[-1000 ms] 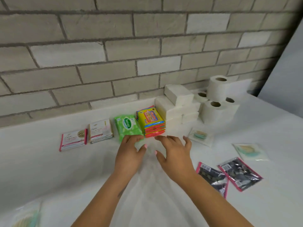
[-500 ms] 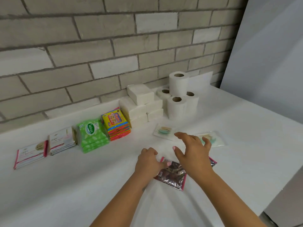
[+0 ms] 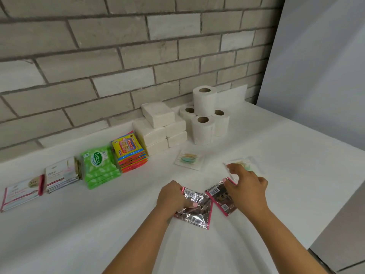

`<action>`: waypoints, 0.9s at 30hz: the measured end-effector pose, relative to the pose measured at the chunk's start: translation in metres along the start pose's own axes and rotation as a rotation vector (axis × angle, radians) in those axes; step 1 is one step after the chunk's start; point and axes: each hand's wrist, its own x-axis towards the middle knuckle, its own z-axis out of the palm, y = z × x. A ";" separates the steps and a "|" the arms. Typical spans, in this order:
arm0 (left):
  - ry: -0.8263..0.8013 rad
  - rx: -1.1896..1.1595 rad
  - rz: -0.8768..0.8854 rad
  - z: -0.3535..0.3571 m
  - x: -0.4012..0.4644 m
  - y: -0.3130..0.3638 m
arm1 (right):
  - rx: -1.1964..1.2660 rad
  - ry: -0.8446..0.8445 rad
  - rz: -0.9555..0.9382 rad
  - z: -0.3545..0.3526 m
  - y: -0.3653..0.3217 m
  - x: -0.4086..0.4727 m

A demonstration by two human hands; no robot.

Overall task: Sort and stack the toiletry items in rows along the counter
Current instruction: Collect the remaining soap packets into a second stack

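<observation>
1. Near the counter's front, your left hand (image 3: 171,196) pinches one foil sachet (image 3: 195,210).
2. Your right hand (image 3: 246,190) grasps the second sachet (image 3: 219,196).
3. They look light, thin and slippery; take them by the pink edges.

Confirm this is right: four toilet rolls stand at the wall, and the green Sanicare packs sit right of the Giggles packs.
Not quite. In the head view the green Sanicare packs sit left of the Giggles packs, not right. The four toilet rolls do stand at the wall.
</observation>
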 end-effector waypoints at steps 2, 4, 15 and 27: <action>-0.053 -0.116 0.017 -0.005 0.001 -0.003 | -0.037 -0.044 0.069 0.002 0.004 0.004; -0.099 -0.303 0.030 -0.012 -0.002 -0.007 | -0.119 -0.116 0.154 0.004 0.007 0.007; 0.025 -0.466 0.248 -0.037 -0.010 -0.022 | -0.269 -0.321 0.478 0.021 0.023 0.019; 0.114 -0.170 0.341 -0.035 -0.011 -0.058 | -0.210 -0.377 0.526 0.025 0.026 0.027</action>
